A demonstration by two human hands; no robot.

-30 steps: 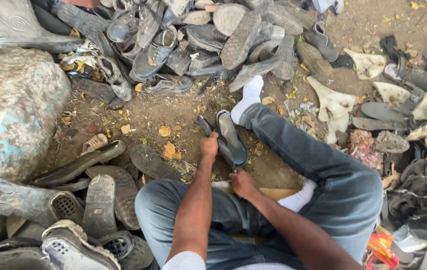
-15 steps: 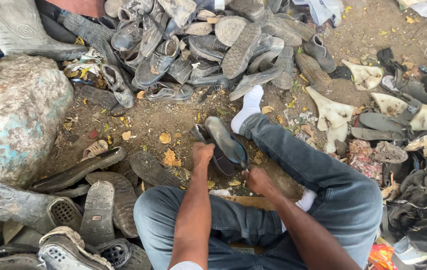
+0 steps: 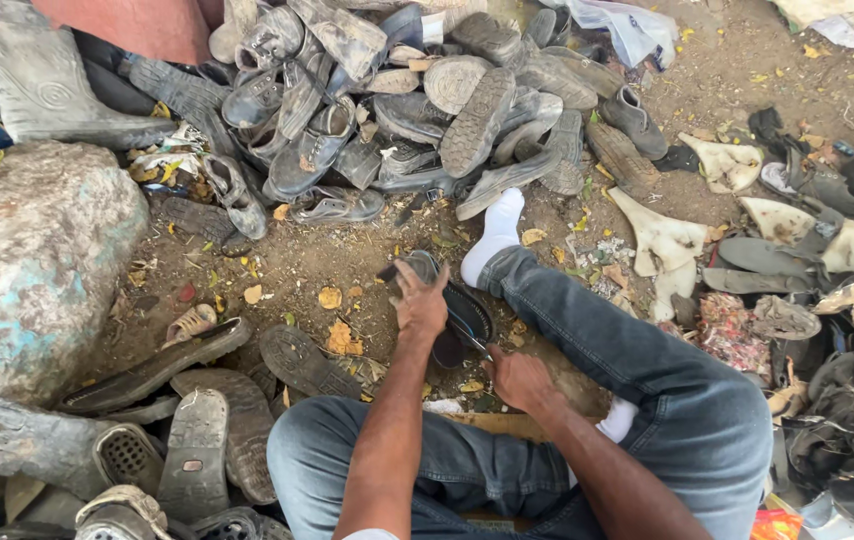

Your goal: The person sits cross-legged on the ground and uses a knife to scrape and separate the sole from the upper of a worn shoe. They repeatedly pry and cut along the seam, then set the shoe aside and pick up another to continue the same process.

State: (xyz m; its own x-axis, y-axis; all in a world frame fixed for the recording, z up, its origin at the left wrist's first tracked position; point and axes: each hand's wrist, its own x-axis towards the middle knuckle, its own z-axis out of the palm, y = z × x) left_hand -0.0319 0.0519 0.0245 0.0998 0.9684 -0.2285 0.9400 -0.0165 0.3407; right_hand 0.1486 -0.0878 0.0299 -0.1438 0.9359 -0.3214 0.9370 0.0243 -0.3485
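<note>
A dark worn shoe sole with a blue insole (image 3: 455, 312) is held above the dirt ground (image 3: 317, 262), near the white-socked foot (image 3: 495, 236). It is gripped at its top by the left hand (image 3: 419, 303); the right hand (image 3: 515, 378) is closed on a thin tool at its lower end. A pile of grey worn shoes (image 3: 397, 100) lies beyond.

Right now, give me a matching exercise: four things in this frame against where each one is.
Things:
1. left hand
2. right hand
3. white sock
4. large rock

Places:
A. at the frame's left edge
B. on top of the dark shoe
C. just below the shoe pile
D. at the shoe's near end

Pairs: 1-B, 2-D, 3-C, 4-A
</note>
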